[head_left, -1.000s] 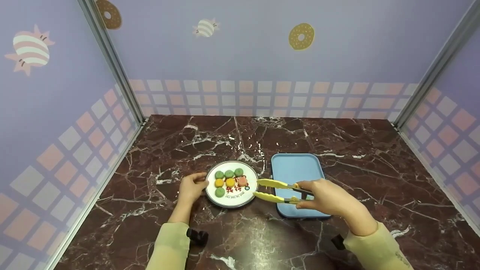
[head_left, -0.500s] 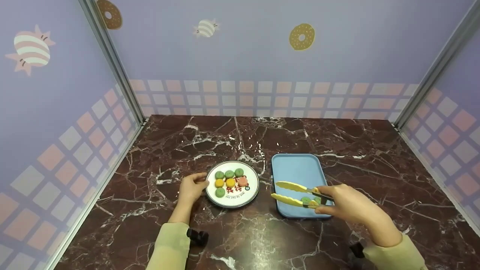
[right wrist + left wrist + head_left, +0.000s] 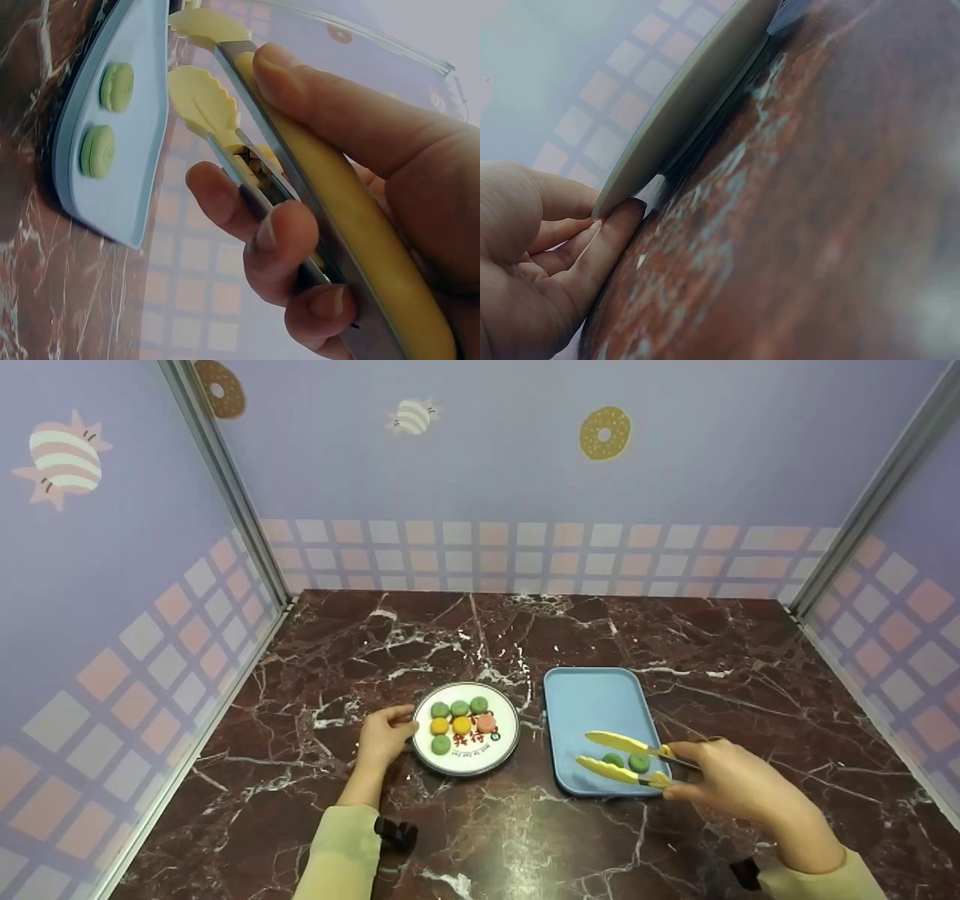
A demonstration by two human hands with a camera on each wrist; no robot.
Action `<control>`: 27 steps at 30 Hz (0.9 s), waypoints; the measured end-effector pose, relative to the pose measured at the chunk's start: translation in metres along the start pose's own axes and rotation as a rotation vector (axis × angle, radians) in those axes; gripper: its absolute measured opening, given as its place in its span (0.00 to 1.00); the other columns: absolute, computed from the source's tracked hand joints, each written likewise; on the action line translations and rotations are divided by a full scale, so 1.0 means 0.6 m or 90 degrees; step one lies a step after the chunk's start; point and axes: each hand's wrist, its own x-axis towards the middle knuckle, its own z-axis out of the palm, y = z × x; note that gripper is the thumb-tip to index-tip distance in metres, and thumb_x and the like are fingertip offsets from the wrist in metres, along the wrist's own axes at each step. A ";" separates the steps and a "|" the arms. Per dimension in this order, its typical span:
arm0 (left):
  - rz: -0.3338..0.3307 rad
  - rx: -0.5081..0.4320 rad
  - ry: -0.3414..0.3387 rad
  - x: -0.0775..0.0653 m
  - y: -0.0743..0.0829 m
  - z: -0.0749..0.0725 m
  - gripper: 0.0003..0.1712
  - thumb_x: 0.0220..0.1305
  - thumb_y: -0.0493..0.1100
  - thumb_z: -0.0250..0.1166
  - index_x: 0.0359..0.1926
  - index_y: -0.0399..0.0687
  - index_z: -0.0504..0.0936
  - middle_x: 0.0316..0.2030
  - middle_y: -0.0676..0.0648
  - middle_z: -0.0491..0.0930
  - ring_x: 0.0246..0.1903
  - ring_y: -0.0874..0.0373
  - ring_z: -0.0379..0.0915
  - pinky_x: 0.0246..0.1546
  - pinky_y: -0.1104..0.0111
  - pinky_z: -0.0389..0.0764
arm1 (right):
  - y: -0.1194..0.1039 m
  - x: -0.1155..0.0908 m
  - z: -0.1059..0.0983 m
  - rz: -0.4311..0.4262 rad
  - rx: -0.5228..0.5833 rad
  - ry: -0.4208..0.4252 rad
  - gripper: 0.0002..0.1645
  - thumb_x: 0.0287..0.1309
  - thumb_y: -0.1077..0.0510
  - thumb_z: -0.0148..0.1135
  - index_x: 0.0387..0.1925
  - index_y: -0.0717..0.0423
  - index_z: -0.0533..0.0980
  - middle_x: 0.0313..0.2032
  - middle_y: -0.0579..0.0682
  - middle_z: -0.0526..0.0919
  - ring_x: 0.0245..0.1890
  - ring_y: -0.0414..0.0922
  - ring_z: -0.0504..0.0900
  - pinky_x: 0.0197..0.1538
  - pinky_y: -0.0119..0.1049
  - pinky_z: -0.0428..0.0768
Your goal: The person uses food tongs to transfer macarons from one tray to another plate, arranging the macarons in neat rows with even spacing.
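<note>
My left hand (image 3: 382, 741) pinches the left rim of a round white plate (image 3: 505, 726) between thumb and fingers; the left wrist view shows the plate's edge (image 3: 641, 161) from the side. Several green macarons, two yellow macarons (image 3: 461, 725) and a pink macaron (image 3: 487, 724) lie on it. My right hand (image 3: 724, 776) grips yellow-tipped tongs (image 3: 616, 742), their tips spread apart with nothing between them. The tongs hang over a blue tray (image 3: 592, 697). Two green macarons (image 3: 116, 87) lie side by side in the tray's near right part, partly overlapped by the tongs in the head view.
Tray and plate stand side by side on a dark red marbled table (image 3: 495, 840), with a narrow strip between them. Purple printed walls (image 3: 480, 472) enclose the table at the back and both sides.
My right hand has moved right with the tongs, from the plate's right edge to over the tray. Green macarons there have come into sight. My left hand and the plate stay put.
</note>
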 end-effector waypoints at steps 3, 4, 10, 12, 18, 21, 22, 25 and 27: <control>0.000 0.009 -0.001 -0.001 -0.001 0.000 0.21 0.61 0.35 0.68 0.56 0.32 0.85 0.48 0.31 0.87 0.47 0.42 0.86 0.39 0.68 0.86 | 0.006 -0.004 -0.002 0.007 0.001 -0.012 0.39 0.53 0.43 0.77 0.60 0.62 0.79 0.50 0.57 0.89 0.36 0.45 0.88 0.37 0.44 0.83; -0.002 0.010 -0.002 -0.001 -0.001 0.000 0.21 0.61 0.35 0.68 0.56 0.32 0.85 0.48 0.31 0.87 0.47 0.41 0.86 0.40 0.66 0.87 | 0.008 -0.005 -0.003 0.009 0.002 -0.015 0.39 0.53 0.43 0.77 0.60 0.62 0.79 0.49 0.56 0.89 0.34 0.43 0.86 0.35 0.42 0.82; -0.014 0.009 -0.006 -0.001 -0.001 0.002 0.21 0.62 0.35 0.68 0.57 0.33 0.84 0.49 0.31 0.86 0.48 0.42 0.85 0.40 0.65 0.88 | 0.016 -0.014 -0.004 0.012 -0.005 -0.013 0.38 0.54 0.43 0.76 0.60 0.61 0.80 0.43 0.49 0.90 0.28 0.35 0.78 0.32 0.36 0.75; -0.021 -0.005 -0.010 -0.001 -0.001 0.003 0.21 0.63 0.34 0.68 0.57 0.33 0.84 0.50 0.31 0.86 0.47 0.43 0.86 0.37 0.67 0.88 | 0.019 -0.016 -0.005 0.014 -0.008 -0.014 0.38 0.54 0.43 0.76 0.60 0.61 0.79 0.42 0.48 0.90 0.27 0.33 0.75 0.31 0.35 0.73; -0.037 -0.056 -0.024 -0.002 0.000 0.003 0.21 0.64 0.31 0.66 0.58 0.30 0.82 0.52 0.28 0.84 0.43 0.48 0.86 0.33 0.66 0.90 | 0.023 -0.017 -0.007 0.031 -0.017 -0.028 0.37 0.54 0.44 0.77 0.60 0.61 0.79 0.41 0.49 0.89 0.29 0.34 0.77 0.30 0.36 0.73; -0.038 -0.058 -0.022 -0.002 -0.001 0.003 0.21 0.63 0.31 0.66 0.58 0.30 0.82 0.52 0.28 0.84 0.43 0.50 0.86 0.33 0.66 0.90 | 0.024 -0.018 -0.007 0.033 -0.021 -0.034 0.37 0.53 0.44 0.77 0.59 0.62 0.80 0.41 0.50 0.89 0.29 0.35 0.78 0.30 0.36 0.73; -0.039 -0.058 -0.022 -0.002 -0.001 0.003 0.21 0.63 0.31 0.66 0.58 0.30 0.82 0.52 0.28 0.84 0.43 0.50 0.86 0.33 0.66 0.90 | 0.024 -0.018 -0.007 0.030 -0.022 -0.033 0.37 0.53 0.45 0.77 0.59 0.62 0.80 0.40 0.49 0.89 0.29 0.35 0.78 0.30 0.36 0.73; -0.041 -0.056 -0.021 -0.002 -0.001 0.004 0.21 0.63 0.31 0.66 0.58 0.30 0.83 0.52 0.28 0.84 0.44 0.48 0.86 0.34 0.66 0.90 | 0.024 -0.018 -0.006 0.031 -0.020 -0.037 0.37 0.53 0.45 0.78 0.59 0.62 0.80 0.40 0.50 0.90 0.29 0.35 0.79 0.30 0.36 0.75; -0.040 -0.052 -0.020 -0.003 0.000 0.004 0.21 0.63 0.32 0.66 0.58 0.30 0.83 0.52 0.29 0.84 0.45 0.46 0.86 0.34 0.66 0.90 | 0.023 -0.017 -0.006 0.037 -0.018 -0.041 0.38 0.52 0.45 0.78 0.59 0.62 0.80 0.41 0.51 0.90 0.30 0.37 0.80 0.31 0.38 0.76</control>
